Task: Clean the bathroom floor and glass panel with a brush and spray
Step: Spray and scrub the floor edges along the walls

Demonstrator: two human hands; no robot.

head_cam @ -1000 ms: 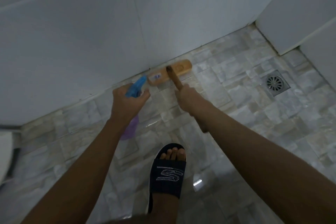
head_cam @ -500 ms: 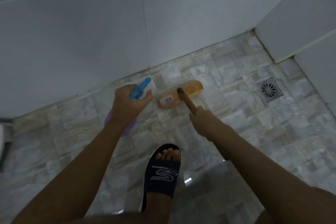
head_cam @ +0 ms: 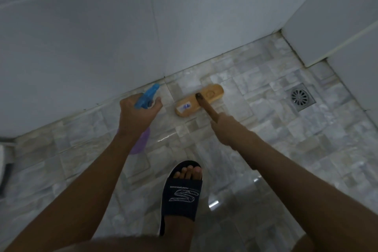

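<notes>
Brush [head_cam: 199,100] head wooden, small sticker

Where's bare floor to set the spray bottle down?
Free: floor between brush head and drain; also along the wall left of the left hand. Crowded: gap between spray bottle and brush head, and around the sandal.

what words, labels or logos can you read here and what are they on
"PERFORMANCE": strap of the dark sandal, upside down to the camera.
"S": large outlined logo on the same strap.
Sticker on the wooden brush head: blue print, too blurred to read.
Spray bottle: no label shows.
</notes>
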